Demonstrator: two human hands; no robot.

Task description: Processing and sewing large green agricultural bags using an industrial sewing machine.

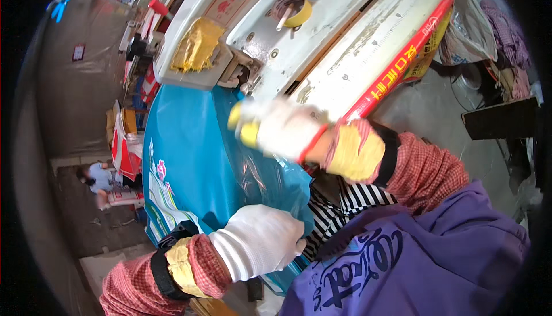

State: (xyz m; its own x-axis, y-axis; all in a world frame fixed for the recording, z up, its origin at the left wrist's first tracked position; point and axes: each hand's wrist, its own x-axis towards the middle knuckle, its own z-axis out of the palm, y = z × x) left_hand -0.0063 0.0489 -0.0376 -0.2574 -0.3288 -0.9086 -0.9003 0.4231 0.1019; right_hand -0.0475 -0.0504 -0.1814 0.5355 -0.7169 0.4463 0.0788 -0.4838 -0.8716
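Grey wall (57, 97): far off to your left; a co-worker (104, 179) in a light-blue top is low down on that side, well apart from you.
Grey floor (411, 106): shows beyond the counter to your right, near a pale plastic bag (468, 31).
Sewing machine (201, 5): white, straight ahead of you, its head at the far end of the blue sack.
Counter (351, 51): white and worn, right of the machine, with a red and yellow strip (397, 66) along its near edge.
Blue sack (184, 120): lies ahead and left of you, its long axis running from the machine head back toward your body, creased on the right side.
Left hand (261, 241): white glove at the sack's near end, folded into a fist that seems to hold the edge; the sack stretches away ahead of it.
Right hand (276, 129): nearer the machine head, over the sack's right side, yellow fingertips pointing left; too blurred for you to tell whether it pinches anything.
Tape roll (298, 14): yellow, on the machine, a white stick (284, 18) leaning in it.
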